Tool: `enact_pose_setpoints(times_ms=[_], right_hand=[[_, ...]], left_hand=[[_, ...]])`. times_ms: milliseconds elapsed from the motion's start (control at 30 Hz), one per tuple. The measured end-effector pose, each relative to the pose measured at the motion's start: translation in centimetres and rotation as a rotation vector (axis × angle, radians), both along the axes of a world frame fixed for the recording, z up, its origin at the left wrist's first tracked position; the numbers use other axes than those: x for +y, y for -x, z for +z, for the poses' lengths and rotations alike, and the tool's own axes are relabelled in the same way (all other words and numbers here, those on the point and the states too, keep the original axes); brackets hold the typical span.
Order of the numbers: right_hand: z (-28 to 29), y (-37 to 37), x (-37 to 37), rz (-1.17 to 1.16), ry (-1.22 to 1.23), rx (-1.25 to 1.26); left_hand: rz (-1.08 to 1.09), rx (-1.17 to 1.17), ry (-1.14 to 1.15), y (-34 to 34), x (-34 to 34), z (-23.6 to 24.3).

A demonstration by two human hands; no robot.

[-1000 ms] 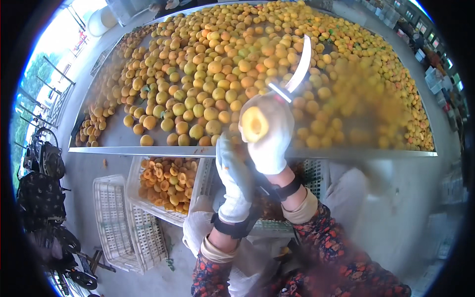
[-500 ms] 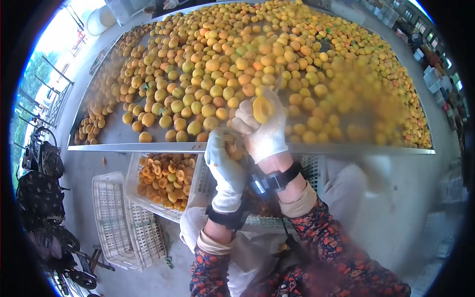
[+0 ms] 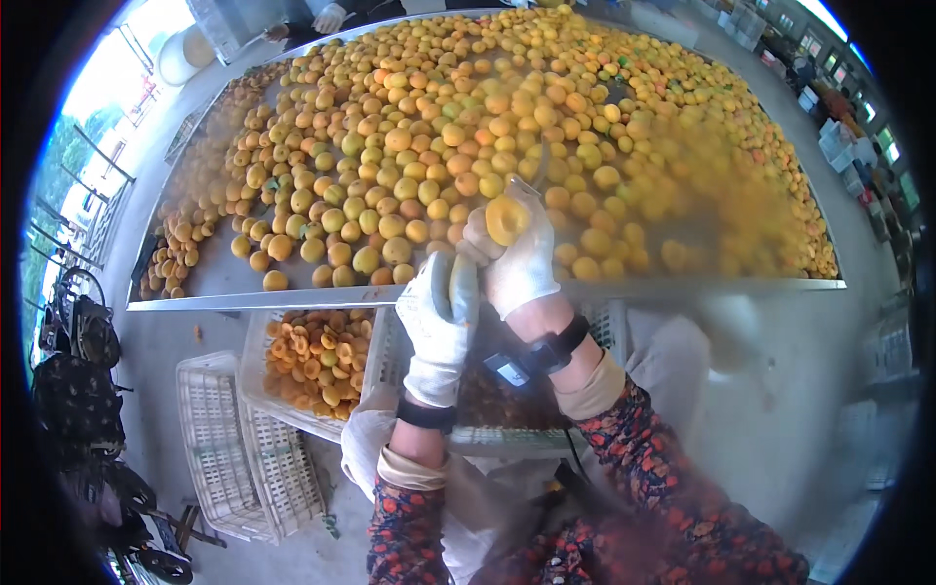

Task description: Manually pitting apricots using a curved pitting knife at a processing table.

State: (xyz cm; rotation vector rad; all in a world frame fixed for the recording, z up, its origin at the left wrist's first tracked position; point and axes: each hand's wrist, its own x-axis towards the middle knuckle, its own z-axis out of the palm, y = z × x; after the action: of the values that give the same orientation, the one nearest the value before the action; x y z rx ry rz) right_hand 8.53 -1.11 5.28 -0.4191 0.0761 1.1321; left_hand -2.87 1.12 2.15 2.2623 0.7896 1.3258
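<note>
Here an apricot half point(image 3: 507, 220) is held at the near edge of the bench point(image 3: 244, 303), set in the thumb side of the right hand point(image 3: 515, 255), its hollowed cut face turned up. No strong long axis is shown by the roundish piece. It is lain up and to the right of the left hand point(image 3: 437, 310), whose fingertips are brought close against the right-hand fingers; whether they touch cannot be told. The right grip is closed around the half, with a blurred curved blade point(image 3: 544, 163) pointed away beyond it. The left grip is partly curled; whether anything is held there cannot be told. Whole apricots point(image 3: 397, 252) are spread beyond.
</note>
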Motion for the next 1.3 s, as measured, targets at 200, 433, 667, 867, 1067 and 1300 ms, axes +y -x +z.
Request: enact_pose_setpoints(times_ms=[200, 433, 667, 867, 1067, 1300], right_hand=[[-0.5, -1.4, -2.7, 0.013, -0.025, 0.001], [0.2, -1.8, -6.6, 0.181, -0.201, 0.101], [1.2, -0.3, -9.9, 0.176, 0.184, -0.463], [0.9, 0.2, -11.0, 0.15, 0.265, -0.464], [-0.4, 0.5, -11.4, 0.041, 0.25, -0.606], [-1.0, 1.0, -11.8, -0.196, 0.269, -0.992]], left_hand=[[-0.167, 0.087, -0.052, -0.5, -2.0, 1.7], [-0.314, 0.004, 0.212, 1.0, -4.7, 0.2], [-0.133, -0.346, 0.756, 3.1, -6.4, 2.0], [-0.046, 0.088, 0.14, 1.3, -9.7, 4.2], [-0.064, 0.248, -0.064, 0.3, -9.9, 3.5], [-0.241, -0.024, 0.231, -0.3, -9.9, 3.0]])
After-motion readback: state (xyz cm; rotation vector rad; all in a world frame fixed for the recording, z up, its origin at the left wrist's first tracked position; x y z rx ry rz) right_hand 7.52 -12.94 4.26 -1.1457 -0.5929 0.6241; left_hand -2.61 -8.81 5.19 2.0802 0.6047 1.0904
